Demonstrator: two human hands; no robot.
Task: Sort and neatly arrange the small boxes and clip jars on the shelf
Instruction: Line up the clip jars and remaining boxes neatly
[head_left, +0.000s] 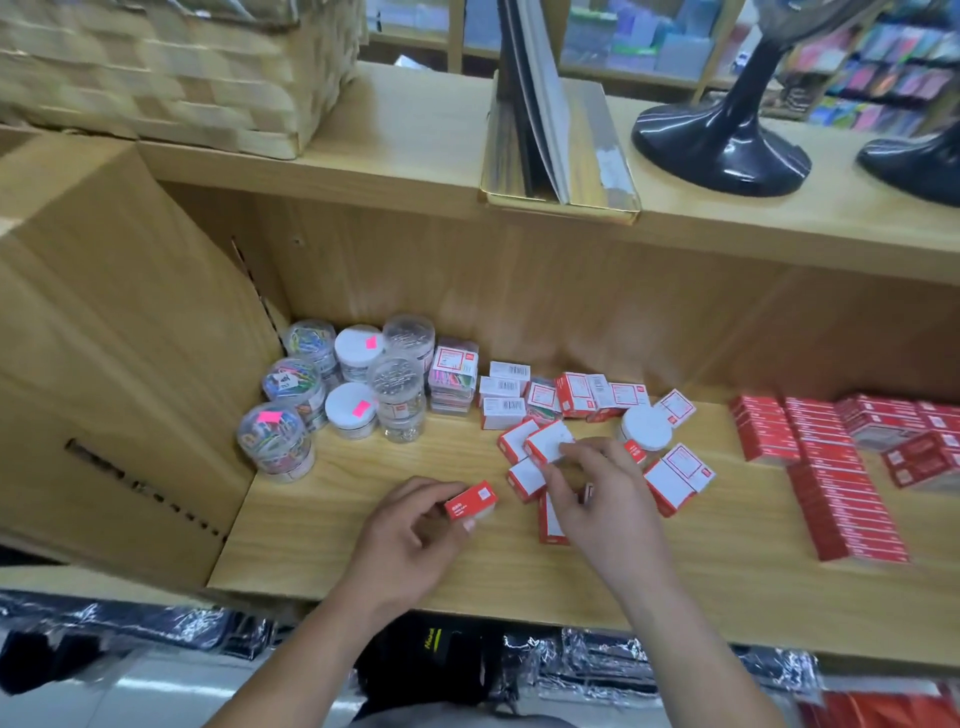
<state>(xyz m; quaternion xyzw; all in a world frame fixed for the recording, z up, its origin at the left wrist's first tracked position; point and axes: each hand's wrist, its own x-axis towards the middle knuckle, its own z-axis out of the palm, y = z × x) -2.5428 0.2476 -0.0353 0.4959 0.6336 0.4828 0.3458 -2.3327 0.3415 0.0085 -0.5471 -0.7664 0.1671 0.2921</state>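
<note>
On the wooden shelf (322, 551) my left hand (410, 535) pinches a small red box (470, 501) just above the board. My right hand (602, 499) pinches a red-and-white box (545, 441) at the edge of a loose pile of small boxes (524, 480). Several clear clip jars (275, 441) with white lids stand grouped at the back left. A stack of boxes with coloured clips (453, 379) stands beside them. White boxes with barcodes (503, 400) are stacked at the back. One white-lidded jar (645, 428) stands among the loose boxes.
Rows of red boxes (836, 483) fill the shelf's right side. A cardboard box (104, 364) bounds the left. Above, the upper shelf carries a woven basket (171, 78), a gold tray (561, 156) and black stands (722, 145). Wrapped packs (597, 670) lie below the shelf.
</note>
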